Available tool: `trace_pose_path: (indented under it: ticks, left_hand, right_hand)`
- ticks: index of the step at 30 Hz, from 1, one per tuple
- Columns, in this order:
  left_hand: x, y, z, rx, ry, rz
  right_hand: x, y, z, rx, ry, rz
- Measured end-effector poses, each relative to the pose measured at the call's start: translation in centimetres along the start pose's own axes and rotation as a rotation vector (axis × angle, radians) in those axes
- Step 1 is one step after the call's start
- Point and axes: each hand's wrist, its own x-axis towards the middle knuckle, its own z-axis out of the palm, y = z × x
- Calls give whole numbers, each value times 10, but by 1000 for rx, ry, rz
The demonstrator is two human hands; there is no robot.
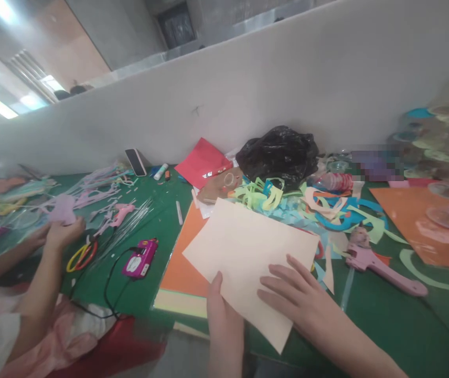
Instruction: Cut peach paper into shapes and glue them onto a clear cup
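A blank cream sheet of paper (244, 247) is tilted in front of me above the table. My left hand (224, 315) grips its lower left edge, thumb on top and the other fingers hidden beneath. Spread over the sheet's right part, the fingers of my right hand (291, 291) lie flat on the surface. Under the sheet, a stack of orange paper (185, 262) shows at the left, with a pale yellow edge at its front. Just right of my right hand lies a pink glue gun (382, 265).
Paper scraps (267, 194) are heaped behind the sheet, before a black plastic bag (279, 155). Scissors (81, 255) and a purple box with a cable (141, 258) lie to the left. There, another person's hands (61, 233) hold lilac paper. An orange sheet (401, 220) lies right.
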Motion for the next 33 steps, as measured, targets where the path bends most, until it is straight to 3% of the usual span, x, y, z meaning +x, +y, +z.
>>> trace_pose_path:
  ticks: [3, 6, 11, 13, 17, 21, 27, 33]
  left_hand:
    - [3, 4, -3, -16, -76, 18]
    - [7, 11, -7, 0, -58, 47]
    - [6, 19, -11, 98, -18, 32]
    - [4, 21, -12, 147, -12, 50]
    - [3, 24, -12, 211, -5, 123]
    - [3, 26, -11, 224, 41, 125]
    - [-8, 18, -17, 281, 94, -4]
    - [-26, 17, -30, 306, 109, -11]
  right_hand:
    - [-1, 6, -4, 145, -14, 82]
    - [-6, 4, -11, 268, -8, 189]
    - [-9, -9, -10, 459, -97, 757]
    - [-7, -8, -4, 443, -86, 888]
    - [-4, 10, 15, 268, 74, 798]
    - [-5, 22, 28, 203, -17, 812]
    - [-4, 15, 26, 246, -46, 874]
    - [-1, 15, 20, 340, 93, 837]
